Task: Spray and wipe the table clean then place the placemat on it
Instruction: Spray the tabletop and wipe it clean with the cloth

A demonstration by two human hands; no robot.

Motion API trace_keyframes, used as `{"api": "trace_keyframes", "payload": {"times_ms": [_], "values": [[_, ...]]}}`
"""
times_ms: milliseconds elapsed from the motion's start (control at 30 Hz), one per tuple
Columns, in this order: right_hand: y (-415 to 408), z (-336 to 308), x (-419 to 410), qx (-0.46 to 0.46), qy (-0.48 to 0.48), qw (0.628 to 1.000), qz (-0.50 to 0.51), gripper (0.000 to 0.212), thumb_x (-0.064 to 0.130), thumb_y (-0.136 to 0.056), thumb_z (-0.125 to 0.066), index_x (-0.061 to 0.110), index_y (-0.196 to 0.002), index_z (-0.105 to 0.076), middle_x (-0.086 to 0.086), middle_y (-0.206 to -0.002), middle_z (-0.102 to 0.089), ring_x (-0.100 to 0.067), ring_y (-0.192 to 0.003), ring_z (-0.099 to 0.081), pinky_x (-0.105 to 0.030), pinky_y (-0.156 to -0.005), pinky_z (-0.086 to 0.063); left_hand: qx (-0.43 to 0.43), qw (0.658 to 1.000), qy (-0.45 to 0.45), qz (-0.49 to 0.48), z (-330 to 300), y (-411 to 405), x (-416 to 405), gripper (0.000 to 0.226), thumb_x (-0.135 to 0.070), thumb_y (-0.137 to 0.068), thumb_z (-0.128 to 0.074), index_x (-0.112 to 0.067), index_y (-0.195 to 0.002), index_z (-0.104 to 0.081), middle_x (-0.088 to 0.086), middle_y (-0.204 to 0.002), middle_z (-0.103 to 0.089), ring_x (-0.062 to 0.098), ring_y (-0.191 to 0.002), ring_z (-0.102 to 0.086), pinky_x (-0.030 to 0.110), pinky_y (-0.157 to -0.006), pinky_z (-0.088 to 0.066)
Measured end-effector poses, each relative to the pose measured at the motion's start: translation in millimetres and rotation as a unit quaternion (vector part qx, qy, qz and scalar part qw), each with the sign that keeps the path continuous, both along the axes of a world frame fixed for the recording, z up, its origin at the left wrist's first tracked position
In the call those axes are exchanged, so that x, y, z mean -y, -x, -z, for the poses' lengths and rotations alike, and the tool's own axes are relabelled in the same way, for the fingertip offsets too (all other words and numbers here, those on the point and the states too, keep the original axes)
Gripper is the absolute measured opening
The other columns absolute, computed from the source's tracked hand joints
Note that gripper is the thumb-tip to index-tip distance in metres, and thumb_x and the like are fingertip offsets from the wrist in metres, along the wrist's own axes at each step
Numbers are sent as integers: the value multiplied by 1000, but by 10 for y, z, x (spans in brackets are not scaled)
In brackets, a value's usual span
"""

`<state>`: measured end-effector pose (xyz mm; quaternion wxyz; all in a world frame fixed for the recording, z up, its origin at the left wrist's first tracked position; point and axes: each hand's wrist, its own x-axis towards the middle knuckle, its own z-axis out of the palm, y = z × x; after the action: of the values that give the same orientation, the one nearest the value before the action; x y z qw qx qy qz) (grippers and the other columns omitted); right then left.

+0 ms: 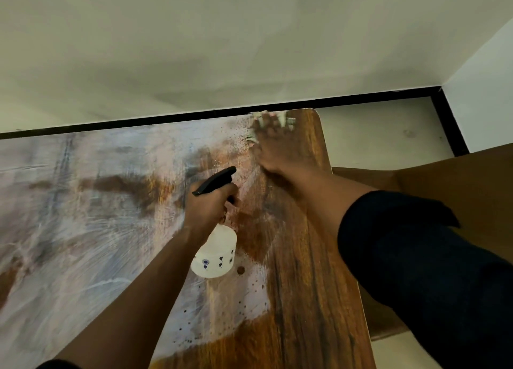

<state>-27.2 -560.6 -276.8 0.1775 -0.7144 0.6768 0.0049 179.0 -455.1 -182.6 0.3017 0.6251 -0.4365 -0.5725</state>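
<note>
My left hand grips the one spray bottle at frame centre above the table, while my right hand presses one cloth flat, upper right.

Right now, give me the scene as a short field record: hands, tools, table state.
left hand: grips spray bottle by its black trigger head, held above the table
right hand: presses cloth flat at the far right corner
table: wood grain, whitish smeared film over left and middle, right strip looks clean
placemat: not in view
box: brown, beside the table's right edge
</note>
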Motion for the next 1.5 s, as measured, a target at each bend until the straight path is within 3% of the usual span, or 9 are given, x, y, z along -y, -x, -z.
{"api": "trace_keyframes", "payload": {"times_ms": [200, 300, 467, 700, 867, 1067, 1233, 1367, 1500], "values": [[-131, -59, 20, -28, -11, 998, -58, 74, 52, -108, -22, 16, -163, 10, -9, -170, 17, -28, -157, 15, -49, -115, 19, 10, 1000, 8, -11, -10, -1, 14, 43, -4, -98, -68, -28, -133, -73, 21, -72, -73, 15, -40, -45, 26, -42, -39], [267, -33, 37, -41, -15, 998, 39, 77, 56, -105, -20, 15, -163, 10, -11, -169, 18, -31, -157, 15, -56, -122, 14, 7, 1000, 5, -15, 11, 17, -10, 42, -5, -98, -69, -31, -130, -75, 18, -70, -73, 19, -42, -42, 26, -42, -39], [856, 60, 74, -18, -37, 983, 176, 72, 50, -108, -24, 16, -164, 5, -12, -171, 13, -30, -158, 13, -52, -127, 2, 7, 1000, -2, -8, 51, 41, -70, 43, -6, -98, -69, -38, -126, -73, 16, -72, -72, 16, -41, -42, 27, -42, -40], [802, 84, -392, -36, -5, 991, 129, 71, 49, -108, -24, 18, -165, 4, -10, -172, 11, -28, -158, 15, -52, -127, 3, 3, 1000, -3, 2, 72, 91, -194, 44, -6, -98, -68, -35, -131, -74, 18, -72, -72, 17, -41, -41, 26, -42, -40], [736, 99, -1279, -5, 22, 991, 131, 69, 49, -109, -24, 19, -165, 4, -11, -172, 11, -30, -158, 13, -55, -127, 0, -6, 1000, 3, 23, -20, 152, -434, 46, -3, -98, -66, -35, -130, -72, 27, -78, -72, 16, -40, -43, 27, -41, -41], [493, 159, -2440, 0, 16, 989, 148, 70, 50, -108, -21, 18, -165, 7, -9, -171, 16, -25, -157, 20, -54, -128, -5, -11, 999, -35, 29, -65, 245, -754, 44, -2, -95, -68, -27, -130, -73, 21, -76, -71, 14, -40, -45, 26, -41, -40], [352, 201, -3127, -1, 32, 986, 165, 70, 47, -108, -29, 17, -165, -1, -8, -173, 7, -23, -159, 12, -56, -126, -16, -18, 999, -30, 39, -134, 358, -959, 34, 3, -94, -66, -25, -107, -80, 25, -71, -69, 16, -37, -49, 30, -43, -42], [357, 192, -3123, 1, 21, 987, 162, 71, 50, -107, -24, 18, -165, 0, -8, -173, 8, -22, -159, 13, -54, -126, -16, -26, 998, -29, 48, -121, 345, -1031, 41, 3, -95, -66, -28, -120, -76, 34, -77, -70, 16, -38, -49, 27, -40, -41], [504, 186, -2682, 14, 10, 991, 132, 72, 53, -106, -18, 20, -164, 10, -6, -172, 16, -22, -157, 20, -53, -128, -5, -36, 999, -16, 35, -144, 282, -1070, 50, 1, -99, -65, -48, -93, -78, 31, -74, -69, 15, -37, -50, 30, -43, -41]]}}
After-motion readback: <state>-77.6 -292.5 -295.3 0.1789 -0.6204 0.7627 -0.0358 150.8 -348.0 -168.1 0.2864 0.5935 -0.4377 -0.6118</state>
